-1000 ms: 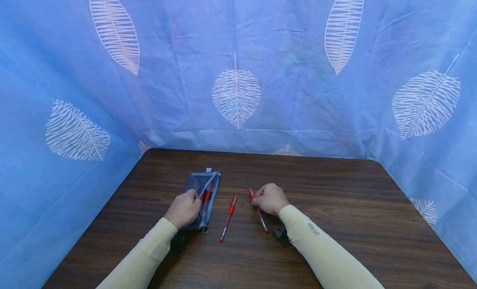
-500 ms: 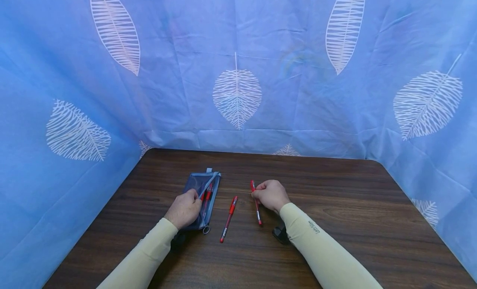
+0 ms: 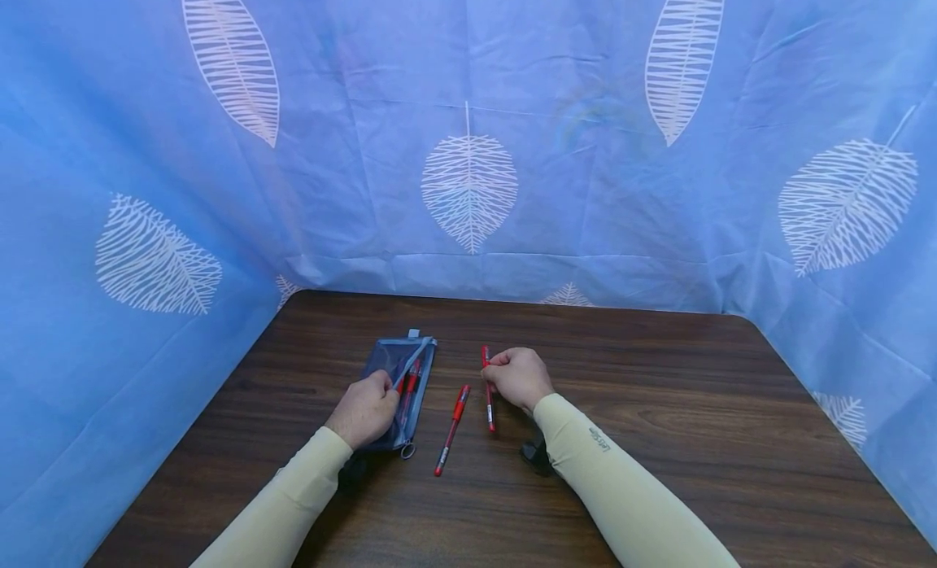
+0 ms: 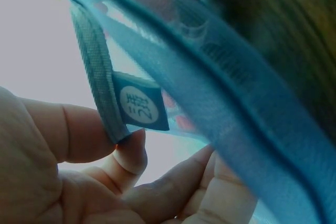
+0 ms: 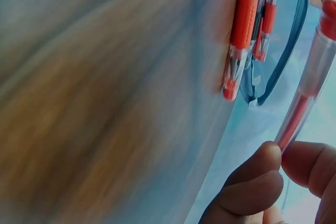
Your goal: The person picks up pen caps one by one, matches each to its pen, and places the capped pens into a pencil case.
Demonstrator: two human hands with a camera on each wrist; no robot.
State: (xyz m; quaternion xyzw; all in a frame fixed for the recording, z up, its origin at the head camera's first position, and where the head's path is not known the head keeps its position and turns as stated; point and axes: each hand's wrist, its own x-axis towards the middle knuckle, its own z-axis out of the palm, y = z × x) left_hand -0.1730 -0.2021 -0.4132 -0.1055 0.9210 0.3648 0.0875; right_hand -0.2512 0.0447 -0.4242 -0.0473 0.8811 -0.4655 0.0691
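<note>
My left hand (image 3: pixel 363 409) pinches the open zip edge of a blue-grey mesh pencil pouch (image 3: pixel 379 355) on the table. In the left wrist view, thumb and a fingertip grip the zip tape (image 4: pixel 95 72), beside a small printed label (image 4: pixel 140 103). Red pens (image 3: pixel 411 382) show inside the pouch mouth. My right hand (image 3: pixel 521 378) pinches another red pen (image 3: pixel 490 415) between thumb and fingers, right of the pouch. In the right wrist view, this pen (image 5: pixel 304 98) is clear-barrelled and rises from the fingertips. Between the hands lies one more red pen (image 3: pixel 454 430), slanted on the wood.
The dark wooden table (image 3: pixel 659 438) carries all of this. A blue curtain (image 3: pixel 586 194) with white leaf prints hangs along its back and sides. A metal ring (image 3: pixel 407 450) sits at the pouch's near corner, and a dark wrist device (image 3: pixel 537 454) shows under the right wrist.
My right hand has lifted its pen away and carried it left toward the pouch, turning it nearly straight. The left hand and pouch stay almost still.
</note>
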